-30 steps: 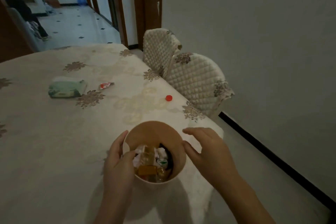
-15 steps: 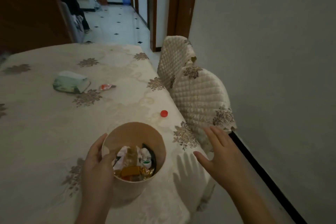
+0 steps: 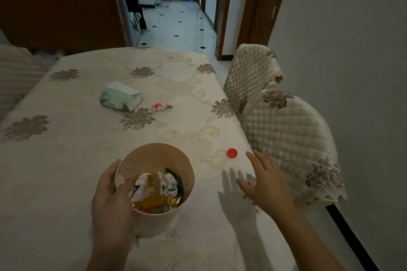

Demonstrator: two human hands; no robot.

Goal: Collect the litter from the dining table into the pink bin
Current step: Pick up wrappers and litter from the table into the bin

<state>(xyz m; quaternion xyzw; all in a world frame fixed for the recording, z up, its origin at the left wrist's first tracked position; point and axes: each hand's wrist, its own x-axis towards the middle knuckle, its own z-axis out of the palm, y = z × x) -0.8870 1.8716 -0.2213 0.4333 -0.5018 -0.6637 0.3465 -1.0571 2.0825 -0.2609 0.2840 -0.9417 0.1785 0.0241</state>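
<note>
The pink bin (image 3: 154, 158) stands on the dining table (image 3: 66, 160) near its front, holding wrappers, crumpled paper and a small bottle. My left hand (image 3: 111, 200) grips the bin's left rim, thumb inside. My right hand (image 3: 264, 180) hovers flat with straight fingers above the table's right edge, fingertips a short way from a red bottle cap (image 3: 232, 153). A red-and-white wrapper (image 3: 161, 106) lies farther back, beside a green-and-white tissue pack (image 3: 120, 100).
Two quilted chair backs (image 3: 284, 136) stand tight against the table's right edge, with a grey wall beyond. A padded seat (image 3: 15, 72) sits at the left. A hallway and wooden door frames lie past the far end.
My right hand moved forward and left, from beside the chair to over the table close to the red cap. The view swung up and left; my left hand kept its grip on the bin.
</note>
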